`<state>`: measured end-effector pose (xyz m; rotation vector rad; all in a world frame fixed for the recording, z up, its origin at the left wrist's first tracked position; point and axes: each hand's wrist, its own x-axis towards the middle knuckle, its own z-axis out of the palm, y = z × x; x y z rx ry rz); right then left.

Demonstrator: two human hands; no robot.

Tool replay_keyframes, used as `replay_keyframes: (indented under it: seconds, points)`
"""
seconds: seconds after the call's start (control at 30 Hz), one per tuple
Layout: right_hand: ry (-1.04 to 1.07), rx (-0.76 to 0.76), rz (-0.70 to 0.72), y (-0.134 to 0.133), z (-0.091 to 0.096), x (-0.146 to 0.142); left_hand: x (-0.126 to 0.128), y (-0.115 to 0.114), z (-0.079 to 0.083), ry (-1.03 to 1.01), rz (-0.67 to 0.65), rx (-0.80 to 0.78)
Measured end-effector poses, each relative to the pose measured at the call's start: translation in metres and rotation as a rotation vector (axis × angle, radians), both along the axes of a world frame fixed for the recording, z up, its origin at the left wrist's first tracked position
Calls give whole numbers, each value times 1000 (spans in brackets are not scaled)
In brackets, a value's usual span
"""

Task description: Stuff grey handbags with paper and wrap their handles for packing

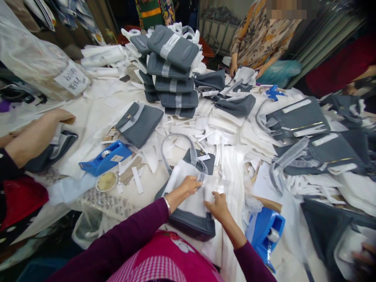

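One grey handbag (192, 225), lying flat at the near edge of the table (94, 113), straight in front of me on the feed. A white sheet (188, 203) covers most of its face, and its wrapped handle (176, 143) arches away from me.

Left hand (187, 187): fingers curled, gripping the upper edge of the white sheet near the handle's base.
Right hand (217, 205): closed, pinching the same sheet just beside the left.

Two blue tape dispensers: one (105, 157) to the left, one (266, 231) just right of the handbag.
One single grey bag (139, 124) beyond the left dispenser.
One stack of grey bags (173, 70) at the table's far middle.
Several larger grey bags (296, 117) on the right.
Many loose white paper strips (229, 135) between them.
A co-worker's hand (38, 135) at far left rests on another dark bag (57, 149).
I note a person in a patterned shirt (258, 35) across the table.
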<state>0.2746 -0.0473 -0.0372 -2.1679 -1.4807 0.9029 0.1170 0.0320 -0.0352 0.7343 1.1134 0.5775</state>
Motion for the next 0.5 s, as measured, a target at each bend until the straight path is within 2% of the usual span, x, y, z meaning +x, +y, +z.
replay_keyframes:
  seconds: [0.1,0.23,0.3,0.4,0.5]
  points:
    - [-111,-34,57,6,9,1,3,-5,0,-59,0,-37]
    - [-68,-133,6,12,30,5,2,-16,-4,-139,14,-47]
    - [37,-118,-59,8,43,4,-1,-20,-6,-161,13,-4]
    - [356,-98,-158,-5,60,-5,-4,-23,-10,-183,10,1]
    - [575,-110,-107,-15,69,-14,-5,-23,-11,-200,58,-56]
